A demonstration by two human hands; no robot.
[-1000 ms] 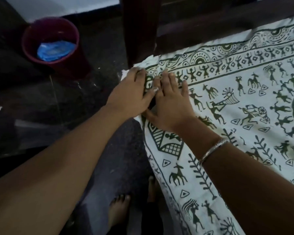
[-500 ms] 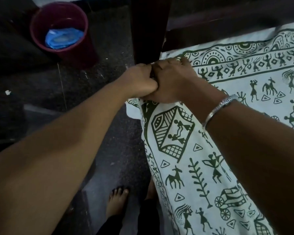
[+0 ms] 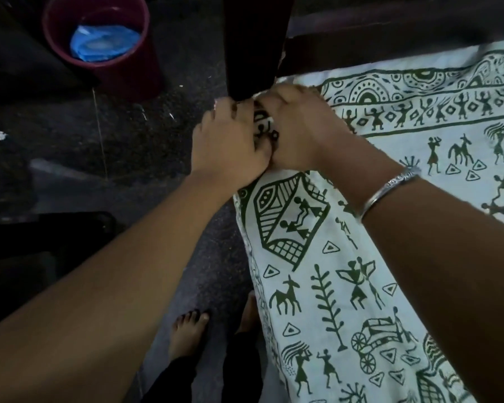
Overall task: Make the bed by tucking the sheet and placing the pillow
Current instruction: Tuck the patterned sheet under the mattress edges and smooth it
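Note:
A white sheet [image 3: 361,271] printed with dark green folk figures covers the bed on the right. Its corner sits bunched at the foot of a dark wooden bedpost [image 3: 253,45]. My left hand [image 3: 227,144] and my right hand [image 3: 300,129] meet at that corner, knuckles up, fingers curled into the bunched cloth between them. A silver bangle [image 3: 390,190] circles my right wrist. The fingertips of both hands are hidden in the fabric. No pillow is in view.
A maroon bucket [image 3: 105,50] with a blue bag inside stands on the dark speckled floor at top left. A dark headboard rail [image 3: 390,33] runs along the sheet's far edge. My bare feet [image 3: 186,335] stand beside the bed's side.
A second ago both hands lay flat on the sheet corner. They have since curled and gathered the cloth, pushing it up against the bedpost.

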